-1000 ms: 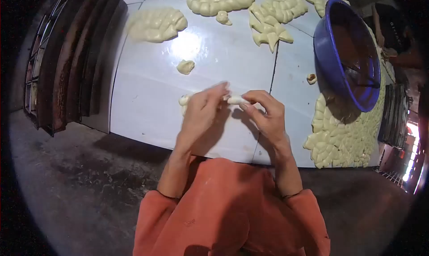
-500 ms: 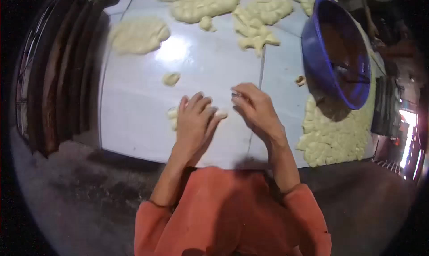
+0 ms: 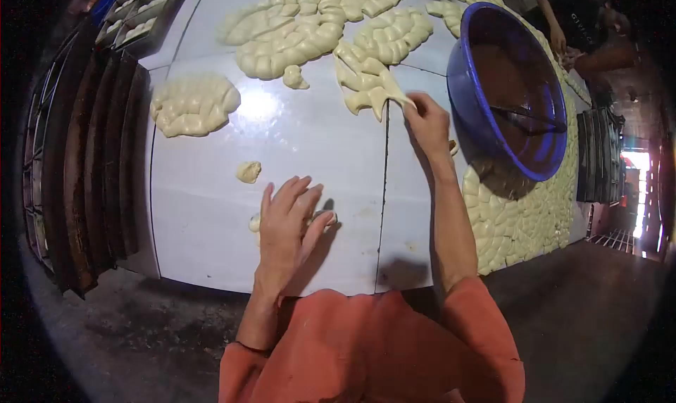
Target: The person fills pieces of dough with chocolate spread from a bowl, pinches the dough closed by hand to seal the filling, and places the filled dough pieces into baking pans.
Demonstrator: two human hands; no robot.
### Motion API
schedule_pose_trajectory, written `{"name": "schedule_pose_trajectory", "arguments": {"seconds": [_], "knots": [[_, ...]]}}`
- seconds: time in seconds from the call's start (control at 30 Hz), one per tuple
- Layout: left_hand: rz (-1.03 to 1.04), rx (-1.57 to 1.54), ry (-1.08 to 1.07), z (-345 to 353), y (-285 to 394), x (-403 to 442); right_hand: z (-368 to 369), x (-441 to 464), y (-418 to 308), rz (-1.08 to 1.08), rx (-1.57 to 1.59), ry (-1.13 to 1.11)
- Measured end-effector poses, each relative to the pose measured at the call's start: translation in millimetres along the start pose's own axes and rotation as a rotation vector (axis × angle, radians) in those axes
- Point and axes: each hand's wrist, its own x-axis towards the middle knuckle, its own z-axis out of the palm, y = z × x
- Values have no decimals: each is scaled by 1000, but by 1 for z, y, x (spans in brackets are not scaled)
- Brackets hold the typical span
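Observation:
My right hand [image 3: 428, 123] pinches the corner of a torn piece of pale dough [image 3: 366, 83], and the dough stretches toward my fingers. My left hand [image 3: 287, 216] rests low over the white table, fingers stretched out and apart, above a small dough piece [image 3: 255, 223] whose ends peek out on both sides; the hand hides its middle. Just beyond that hand sits a small dough lump [image 3: 248, 171].
A blue basin [image 3: 461, 86] with brown contents stands at the right. Sheets of dough [image 3: 524, 223] lie beside it, and more dough slabs [image 3: 292, 44] at the back. A flat dough piece [image 3: 193, 104] is at left, near dark trays [image 3: 105, 164]. Another person's arm [image 3: 553, 23] shows far right.
My right hand has reached forward and right from near my left hand and taken hold of the dough's corner. My left hand stays over the small dough piece. The view has shifted.

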Motion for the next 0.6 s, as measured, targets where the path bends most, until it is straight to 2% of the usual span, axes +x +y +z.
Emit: {"name": "schedule_pose_trajectory", "arguments": {"seconds": [0.03,0.07,0.13,0.17,0.23,0.27,0.3,0.33,0.37,0.43,0.57,0.6], "knots": [[-7,-2,2,3,3,3,-6,-15,-1,274,220,-73],[-23,-96,15,7,6,6,-12,-31,-6,277,218,-80],[20,-236,65,21,10,12,-30,-66,-21,528,731,-40],[20,-242,53,27,16,15,-35,-83,-24,540,728,-33],[-74,-416,-70,40,31,25,-41,-111,-32,563,1027,-43],[-198,-540,-157,45,41,29,-46,-123,-38,593,1107,-69],[-193,-537,-169,53,46,33,-50,-136,-45,621,1189,-96],[-238,-611,-237,63,49,35,-52,-149,-54,303,978,-150],[-284,-685,-307,70,52,37,-57,-156,-64,569,1227,-156],[-263,-649,-382,76,59,41,-54,-170,-80,537,1187,-191],[-298,-768,-474,79,67,43,-57,-190,-58,615,1060,-225],[-252,-726,-479,77,67,44,-55,-192,-57,462,961,-177]]}}
